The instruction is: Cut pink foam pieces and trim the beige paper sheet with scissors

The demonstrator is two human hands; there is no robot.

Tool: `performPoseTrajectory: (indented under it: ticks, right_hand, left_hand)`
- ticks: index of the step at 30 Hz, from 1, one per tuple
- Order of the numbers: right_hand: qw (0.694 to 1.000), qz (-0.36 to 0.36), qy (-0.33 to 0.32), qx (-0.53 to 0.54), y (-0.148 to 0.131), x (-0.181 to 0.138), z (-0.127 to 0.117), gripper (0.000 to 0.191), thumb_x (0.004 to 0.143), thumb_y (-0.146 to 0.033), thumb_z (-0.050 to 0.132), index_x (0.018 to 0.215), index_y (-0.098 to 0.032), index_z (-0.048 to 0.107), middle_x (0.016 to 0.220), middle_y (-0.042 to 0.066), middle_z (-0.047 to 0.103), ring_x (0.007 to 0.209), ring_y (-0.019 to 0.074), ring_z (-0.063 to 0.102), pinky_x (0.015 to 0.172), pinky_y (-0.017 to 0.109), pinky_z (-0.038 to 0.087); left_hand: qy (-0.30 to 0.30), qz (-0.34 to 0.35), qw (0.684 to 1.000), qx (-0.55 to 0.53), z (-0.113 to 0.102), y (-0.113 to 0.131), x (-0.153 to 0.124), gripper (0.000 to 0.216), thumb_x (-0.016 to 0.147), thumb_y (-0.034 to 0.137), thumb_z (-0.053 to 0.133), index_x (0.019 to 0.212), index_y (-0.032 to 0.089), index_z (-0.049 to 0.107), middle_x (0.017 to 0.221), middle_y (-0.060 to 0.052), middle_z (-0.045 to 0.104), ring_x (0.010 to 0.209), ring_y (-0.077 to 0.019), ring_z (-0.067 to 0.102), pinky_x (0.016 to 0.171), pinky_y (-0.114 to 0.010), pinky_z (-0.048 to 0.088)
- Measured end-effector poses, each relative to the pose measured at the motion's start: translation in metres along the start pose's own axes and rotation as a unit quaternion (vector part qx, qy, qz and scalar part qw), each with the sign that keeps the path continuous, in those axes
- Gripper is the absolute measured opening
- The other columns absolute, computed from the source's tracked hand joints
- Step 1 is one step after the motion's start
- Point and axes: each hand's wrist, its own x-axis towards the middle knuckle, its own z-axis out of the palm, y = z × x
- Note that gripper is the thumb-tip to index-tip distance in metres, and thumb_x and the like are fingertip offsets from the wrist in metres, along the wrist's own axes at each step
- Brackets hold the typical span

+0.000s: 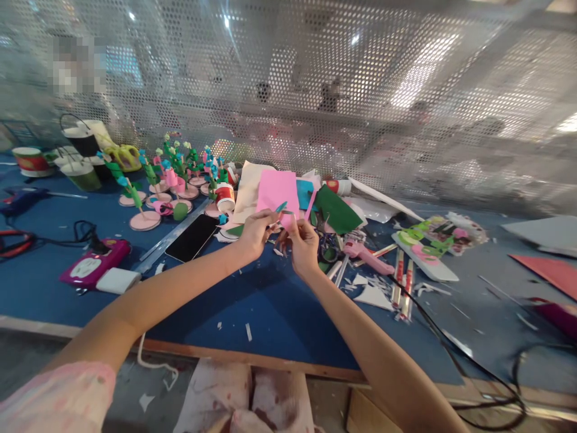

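My left hand [258, 233] and my right hand [303, 245] are close together above the middle of the table, fingers closed in a pinch. Between their fingertips is a small pink piece of craft sheet [286, 221]. A small teal pointed piece [281, 207] sticks up at my left fingertips; whether it is held there I cannot tell. Just behind my hands lie a larger pink sheet [278, 189], a cream sheet [247, 193], a dark green sheet [339, 210] and a narrow pink strip [310, 205]. Scissors [331, 248] lie beside my right hand.
Small craft flowers on round pink bases [145, 221] stand at left. A black phone [192, 238] and purple power strip [95, 263] are nearer. At right lie a pink glue gun [368, 257], white scraps [375, 296] and a black cable [428, 316]. Perforated metal sheeting [288, 120] rises behind.
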Motion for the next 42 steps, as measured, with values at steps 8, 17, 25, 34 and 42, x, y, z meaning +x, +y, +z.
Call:
performPoseTrajectory:
  ticks: [8, 17, 25, 34, 42]
  right_hand:
    - [0.999, 0.019, -0.032, 0.024, -0.001, 0.001, 0.0, 0.03, 0.066, -0.047, 0.062, 0.06, -0.019, 0.051, 0.042, -0.007, 0.052, 0.029, 0.0071, 0.043, 0.028, 0.019, 0.033]
    - [0.986, 0.142, -0.054, 0.072, 0.001, 0.005, -0.009, 0.045, 0.044, -0.056, 0.071, 0.045, -0.018, 0.046, 0.031, -0.005, 0.046, 0.023, 0.0076, 0.037, 0.022, 0.02, 0.029]
    - [0.996, 0.048, -0.048, -0.063, -0.003, 0.002, -0.003, 0.04, 0.07, -0.06, 0.049, 0.064, -0.02, 0.049, 0.042, -0.006, 0.046, 0.031, 0.0078, 0.038, 0.032, 0.022, 0.033]
    - [0.959, -0.094, 0.006, -0.267, -0.001, 0.002, -0.009, 0.039, 0.081, -0.049, 0.039, 0.055, -0.02, 0.04, 0.04, -0.005, 0.042, 0.038, 0.0083, 0.039, 0.039, 0.021, 0.031]
    - [0.973, -0.064, -0.026, -0.219, -0.003, -0.001, -0.007, 0.038, 0.081, -0.048, 0.042, 0.054, -0.021, 0.043, 0.038, -0.005, 0.046, 0.033, 0.0091, 0.04, 0.035, 0.022, 0.031]
  left_hand:
    - [-0.107, -0.058, 0.992, 0.045, -0.002, -0.003, -0.005, 0.022, 0.053, 0.022, 0.073, 0.051, 0.013, 0.053, 0.043, 0.005, 0.047, 0.042, -0.0072, 0.045, 0.045, -0.022, 0.033]
    - [-0.16, -0.07, 0.981, 0.079, 0.002, -0.01, -0.014, 0.025, 0.057, 0.033, 0.071, 0.057, 0.013, 0.058, 0.041, 0.003, 0.047, 0.035, -0.0091, 0.043, 0.037, -0.024, 0.033]
    - [-0.004, -0.019, 0.999, 0.039, 0.002, -0.008, -0.008, 0.023, 0.055, 0.018, 0.071, 0.048, 0.013, 0.05, 0.044, 0.004, 0.049, 0.043, -0.0068, 0.045, 0.047, -0.021, 0.034]
    - [0.035, 0.021, 0.998, 0.046, 0.0, -0.014, -0.004, 0.021, 0.056, 0.013, 0.067, 0.044, 0.013, 0.05, 0.042, 0.005, 0.045, 0.048, -0.0055, 0.041, 0.053, -0.021, 0.031]
    - [0.049, 0.026, 0.996, 0.066, -0.001, -0.009, -0.003, 0.018, 0.057, 0.013, 0.067, 0.047, 0.012, 0.052, 0.046, 0.004, 0.05, 0.051, -0.0058, 0.045, 0.056, -0.021, 0.033]
